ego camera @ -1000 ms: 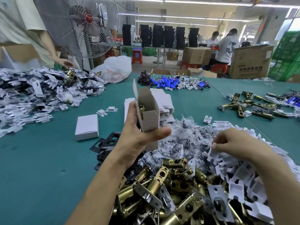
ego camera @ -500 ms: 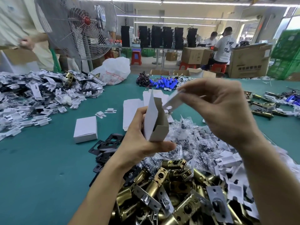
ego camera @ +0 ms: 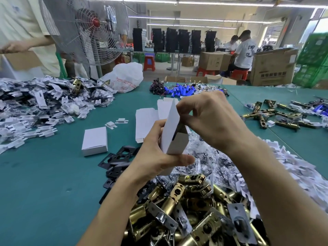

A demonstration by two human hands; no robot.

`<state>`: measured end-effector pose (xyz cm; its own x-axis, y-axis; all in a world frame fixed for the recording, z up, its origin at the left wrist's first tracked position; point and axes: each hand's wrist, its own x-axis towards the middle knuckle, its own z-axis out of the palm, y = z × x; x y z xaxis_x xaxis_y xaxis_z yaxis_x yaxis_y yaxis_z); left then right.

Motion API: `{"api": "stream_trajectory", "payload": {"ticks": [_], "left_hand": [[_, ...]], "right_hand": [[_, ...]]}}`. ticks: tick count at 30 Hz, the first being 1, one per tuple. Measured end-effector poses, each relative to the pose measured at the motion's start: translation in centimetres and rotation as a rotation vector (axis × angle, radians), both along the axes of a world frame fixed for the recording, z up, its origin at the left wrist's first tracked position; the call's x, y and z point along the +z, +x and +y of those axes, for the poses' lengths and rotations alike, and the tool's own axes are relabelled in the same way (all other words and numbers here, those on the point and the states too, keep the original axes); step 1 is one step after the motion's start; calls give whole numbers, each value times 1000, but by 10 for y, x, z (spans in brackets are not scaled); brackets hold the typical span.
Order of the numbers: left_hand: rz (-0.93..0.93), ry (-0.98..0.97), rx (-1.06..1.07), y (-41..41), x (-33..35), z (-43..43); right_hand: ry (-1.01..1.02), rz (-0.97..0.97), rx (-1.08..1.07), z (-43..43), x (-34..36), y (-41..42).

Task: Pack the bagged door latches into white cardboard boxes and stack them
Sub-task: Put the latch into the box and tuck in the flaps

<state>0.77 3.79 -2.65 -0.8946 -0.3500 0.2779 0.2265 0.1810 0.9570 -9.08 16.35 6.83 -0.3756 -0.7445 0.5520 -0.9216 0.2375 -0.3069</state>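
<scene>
My left hand (ego camera: 156, 157) grips a small white cardboard box (ego camera: 173, 132) upright above the table, its top flap standing open. My right hand (ego camera: 209, 119) is at the box's open mouth, fingers pinched on a small piece that they hide and that goes down into the box. Below my arms lies a heap of brass door latches (ego camera: 191, 210), with clear bagged parts (ego camera: 209, 157) and white card inserts (ego camera: 287, 167) piled behind it. One closed white box (ego camera: 95, 142) lies flat on the green table (ego camera: 44, 183) to the left. Flat unfolded box blanks (ego camera: 145, 121) lie behind my left hand.
Black strike plates (ego camera: 117, 160) lie beside my left wrist. A big pile of bagged white parts (ego camera: 35, 107) covers the left of the table, blue cylinders (ego camera: 179, 91) the far middle, more brass latches (ego camera: 276, 116) the right. A person stands at far left by a fan (ego camera: 92, 29).
My right hand rose from the insert pile with a white piece and has now come down to the box's open mouth. The left hand tilted the box more upright.
</scene>
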Motion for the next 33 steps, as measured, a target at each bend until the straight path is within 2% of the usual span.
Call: {"api": "stream_trajectory", "payload": {"ticks": [7,11,13,16,18,20,23,25,28,33], "left_hand": [[-101,11,1,0,-2,0],[-133,48,31,0,-1,0],[-126,103,75,0,-1,-2],[-108,207,205,0,1,-6],[-86,282,304,1,3,-10],[-36,337,375,3,4,-14],[22,352,447,5,6,-18],[44,325,466,5,7,-18],[84,276,461,5,8,-17],[162,267,514,5,12,-17]], "right_hand": [[153,6,-39,-10,-5,-13],[284,-67,21,-12,-3,-19],[224,-77,18,-10,-3,-21],[20,-120,-44,-6,-7,-24],[7,-172,-92,-5,-12,-27],[166,-231,-126,-4,-20,-30],[528,-284,-147,-2,-35,-34],[664,-320,-154,-2,-46,-35],[707,-355,-152,-3,-56,-35],[666,-249,-113,-12,-59,-29]]}}
